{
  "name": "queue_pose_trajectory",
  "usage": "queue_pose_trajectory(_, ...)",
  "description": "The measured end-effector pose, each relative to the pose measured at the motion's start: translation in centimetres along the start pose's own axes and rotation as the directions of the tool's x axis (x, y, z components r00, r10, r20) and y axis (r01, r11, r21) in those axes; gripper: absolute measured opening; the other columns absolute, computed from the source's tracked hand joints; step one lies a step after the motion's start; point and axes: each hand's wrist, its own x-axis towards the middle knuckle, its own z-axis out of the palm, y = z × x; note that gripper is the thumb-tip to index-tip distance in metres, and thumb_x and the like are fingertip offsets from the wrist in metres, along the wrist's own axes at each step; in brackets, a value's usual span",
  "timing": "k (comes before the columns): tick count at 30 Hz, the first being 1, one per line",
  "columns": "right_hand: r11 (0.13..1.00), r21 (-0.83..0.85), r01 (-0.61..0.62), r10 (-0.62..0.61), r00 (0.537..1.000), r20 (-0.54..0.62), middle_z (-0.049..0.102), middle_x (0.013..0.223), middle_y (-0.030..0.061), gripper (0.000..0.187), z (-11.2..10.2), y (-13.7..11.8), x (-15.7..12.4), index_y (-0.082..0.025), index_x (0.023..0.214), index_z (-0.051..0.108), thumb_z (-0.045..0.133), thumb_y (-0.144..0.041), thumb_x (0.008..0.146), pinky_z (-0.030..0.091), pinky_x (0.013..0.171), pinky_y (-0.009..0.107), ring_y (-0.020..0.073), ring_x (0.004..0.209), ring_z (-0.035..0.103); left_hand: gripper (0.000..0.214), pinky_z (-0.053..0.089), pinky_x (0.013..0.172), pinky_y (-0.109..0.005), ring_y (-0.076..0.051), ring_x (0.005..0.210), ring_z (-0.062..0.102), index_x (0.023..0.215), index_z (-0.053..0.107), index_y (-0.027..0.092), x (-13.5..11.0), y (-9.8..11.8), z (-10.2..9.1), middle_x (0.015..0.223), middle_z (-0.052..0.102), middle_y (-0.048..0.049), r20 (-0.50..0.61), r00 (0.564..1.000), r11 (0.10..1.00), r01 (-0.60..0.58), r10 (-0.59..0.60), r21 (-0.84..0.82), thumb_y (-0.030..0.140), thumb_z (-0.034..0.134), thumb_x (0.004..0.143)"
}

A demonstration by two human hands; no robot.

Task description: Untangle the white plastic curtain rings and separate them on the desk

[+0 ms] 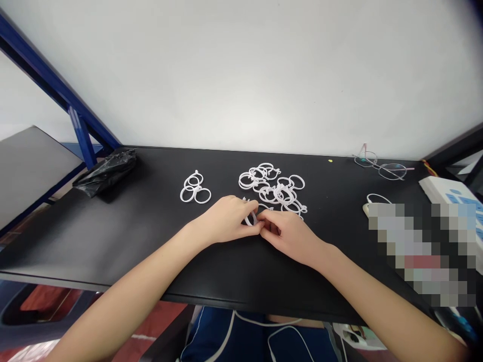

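Observation:
My left hand (226, 219) and my right hand (289, 236) meet at the middle of the black table (113, 236), with fingertips pinching a white plastic ring (249, 218) between them. The ring is partly hidden by my fingers. Just behind my hands lies a loose heap of interlinked white plastic rings (272, 188), and its front edge is close to my right hand. Further left, a smaller linked group of similar rings (195, 189) lies apart from the heap.
A crumpled black plastic bag (107, 172) lies at the table's back left. Eyeglasses (381, 166) rest at the back right, near a white cable (378, 198). A white box with blue markings (451, 193) sits at the right edge. A pixelated patch (422, 251) covers the right. Blue metal framing (56, 85) stands at the left.

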Motion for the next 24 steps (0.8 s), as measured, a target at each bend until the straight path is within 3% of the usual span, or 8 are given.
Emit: queue_pose_trajectory(24, 1.0, 0.006, 0.0, 0.0, 1.0, 0.003, 0.06, 0.068, -0.0022, 0.009, 0.05, 0.0, -0.03, -0.018, 0.082, 0.058, 0.053, -0.013, 0.086, 0.039, 0.059, 0.024, 0.0119, 0.06, 0.055, 0.024, 0.038, 0.06, -0.027, -0.018, 0.062, 0.061, 0.086, 0.059, 0.018, -0.04, 0.1, -0.07, 0.071, 0.066, -0.0014, -0.007, 1.0, 1.0, -0.003, 0.003, -0.008, 0.041, 0.052, 0.091)
